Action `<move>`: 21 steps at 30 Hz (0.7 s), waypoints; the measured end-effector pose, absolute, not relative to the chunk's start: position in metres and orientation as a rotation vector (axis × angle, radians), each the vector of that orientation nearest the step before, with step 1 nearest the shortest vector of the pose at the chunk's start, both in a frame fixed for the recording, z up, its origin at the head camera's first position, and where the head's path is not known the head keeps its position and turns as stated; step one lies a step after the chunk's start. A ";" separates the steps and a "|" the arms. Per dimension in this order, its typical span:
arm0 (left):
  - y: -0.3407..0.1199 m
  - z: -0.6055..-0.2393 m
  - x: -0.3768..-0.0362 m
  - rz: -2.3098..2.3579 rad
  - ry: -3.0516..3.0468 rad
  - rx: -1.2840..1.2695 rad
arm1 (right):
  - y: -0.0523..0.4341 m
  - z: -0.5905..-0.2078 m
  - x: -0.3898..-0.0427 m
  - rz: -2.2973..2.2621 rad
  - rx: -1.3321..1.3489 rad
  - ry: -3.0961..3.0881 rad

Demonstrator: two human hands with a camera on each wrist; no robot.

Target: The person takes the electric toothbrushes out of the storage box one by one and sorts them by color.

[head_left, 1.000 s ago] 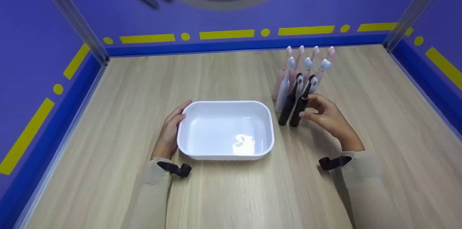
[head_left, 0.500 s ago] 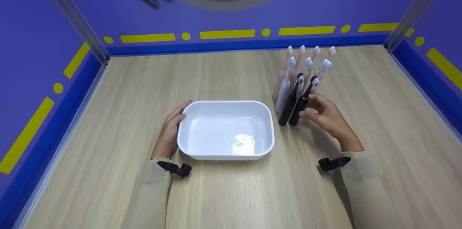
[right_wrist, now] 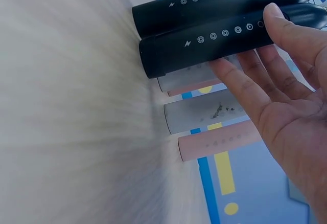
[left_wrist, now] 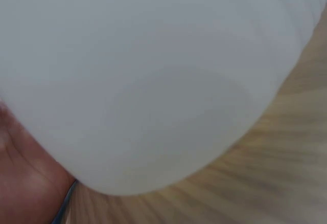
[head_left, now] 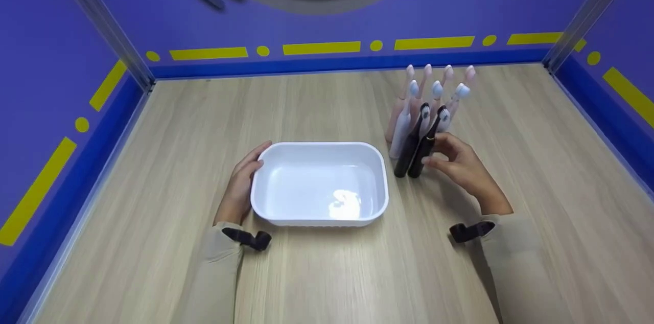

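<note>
A white rectangular plastic tub (head_left: 319, 181) stands on the table with nothing inside. My left hand (head_left: 240, 188) grips its left side, thumb at the rim and fingers round the outside. In the left wrist view the tub's outer wall (left_wrist: 168, 81) fills most of the picture, with part of the palm beside it. To the tub's right, my right hand (head_left: 460, 163) pinches the right-hand black electric toothbrush (right_wrist: 204, 47) between thumb and fingers. That toothbrush leans slightly, its base close to the second black electric toothbrush (head_left: 409, 153) on its left.
Behind the black pair, three white electric toothbrushes (head_left: 401, 132) stand upright in a row. Several pink electric toothbrushes (head_left: 396, 112) form the rearmost row. A wooden table (head_left: 327, 273) lies under everything, enclosed by blue panels (head_left: 317, 27) at the back and sides.
The black toothbrush in my right hand has shifted slightly left, its base now nearer the other black one, and its tilt has varied a little. The left hand and tub have stayed put.
</note>
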State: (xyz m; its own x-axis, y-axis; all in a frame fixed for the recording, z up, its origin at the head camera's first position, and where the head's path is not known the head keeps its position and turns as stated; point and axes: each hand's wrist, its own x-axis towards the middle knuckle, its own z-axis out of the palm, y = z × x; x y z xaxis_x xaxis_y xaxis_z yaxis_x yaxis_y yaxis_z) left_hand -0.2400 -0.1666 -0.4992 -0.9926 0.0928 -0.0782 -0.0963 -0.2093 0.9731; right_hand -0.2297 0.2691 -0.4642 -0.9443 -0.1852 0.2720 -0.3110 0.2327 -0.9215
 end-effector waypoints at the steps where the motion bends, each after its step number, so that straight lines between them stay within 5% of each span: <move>1: -0.167 -0.499 -0.240 2.353 1.893 -0.003 | 0.269 -0.465 -0.230 1.817 0.480 -2.390; 21: -0.168 -0.501 -0.239 2.336 1.909 0.007 | 0.271 -0.462 -0.229 1.800 0.460 -2.484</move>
